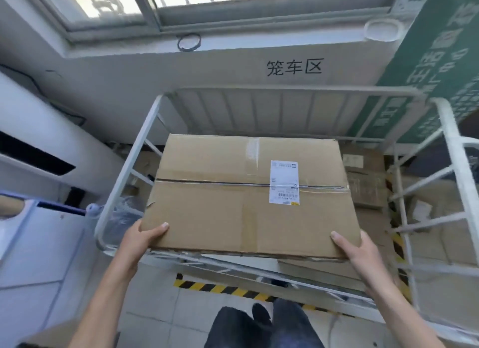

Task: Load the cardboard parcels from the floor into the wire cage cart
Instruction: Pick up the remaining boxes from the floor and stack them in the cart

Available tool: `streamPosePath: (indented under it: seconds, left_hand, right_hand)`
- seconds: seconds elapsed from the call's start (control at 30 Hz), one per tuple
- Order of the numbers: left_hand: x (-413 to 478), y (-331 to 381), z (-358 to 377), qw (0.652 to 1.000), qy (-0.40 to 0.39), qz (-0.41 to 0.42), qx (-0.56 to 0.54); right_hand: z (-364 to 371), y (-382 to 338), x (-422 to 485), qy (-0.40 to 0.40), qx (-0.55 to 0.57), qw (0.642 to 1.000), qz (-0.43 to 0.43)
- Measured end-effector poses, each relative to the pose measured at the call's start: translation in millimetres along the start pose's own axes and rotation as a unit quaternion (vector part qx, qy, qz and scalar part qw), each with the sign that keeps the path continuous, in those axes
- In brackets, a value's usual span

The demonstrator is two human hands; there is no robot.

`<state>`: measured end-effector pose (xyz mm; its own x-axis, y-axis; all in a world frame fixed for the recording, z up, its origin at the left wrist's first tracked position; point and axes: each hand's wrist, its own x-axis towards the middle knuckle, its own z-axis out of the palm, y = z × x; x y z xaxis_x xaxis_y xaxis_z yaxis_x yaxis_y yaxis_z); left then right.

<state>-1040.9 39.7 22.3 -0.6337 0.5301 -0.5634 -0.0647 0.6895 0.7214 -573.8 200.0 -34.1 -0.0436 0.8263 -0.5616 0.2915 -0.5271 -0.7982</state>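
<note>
Both hands are grasping one parcel point(248, 195) by its near corners. The left hand point(141, 240) is clamping the lower-left corner, thumb lying on the top face, fingers hidden beneath. The right hand point(359, 246) is clamping the lower-right corner in like manner, thumb on top, fingers out of sight under the board. The parcel is extending away from the grip toward the upper centre of the frame, its top face level and facing the camera. A taped seam is running across the middle of it, and a white label point(284, 182) is sitting right of centre, straddling that seam.

The parcel is being held over the open top of the cart point(129, 176), whose white rails are framing it at left, rear and right. Its near edge is lying just above the cart's front rail at lower centre. Other boxes point(366, 184) are showing inside the cart, below and to the right of the held parcel. Striped tape point(223, 288) is running across the floor at lower centre.
</note>
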Motion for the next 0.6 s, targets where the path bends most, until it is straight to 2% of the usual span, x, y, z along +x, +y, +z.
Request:
streamPosePath:
  seconds: [0.23,0.4,0.6]
  left_hand:
    - [81,-19,-14,0.997,0.008,-0.068,0.023]
    - [161,-36,-15,0.992,-0.041,-0.110,0.054]
    - [271,-90,-8,0.976,-0.093,-0.175,0.095]
  right_hand:
    - [65,13,56,-0.033,-0.031,0.997,0.068]
    - [119,31,85,-0.036,-0.078,0.988,0.127]
    - [182,80,114,-0.001,-0.106,0.977,0.188]
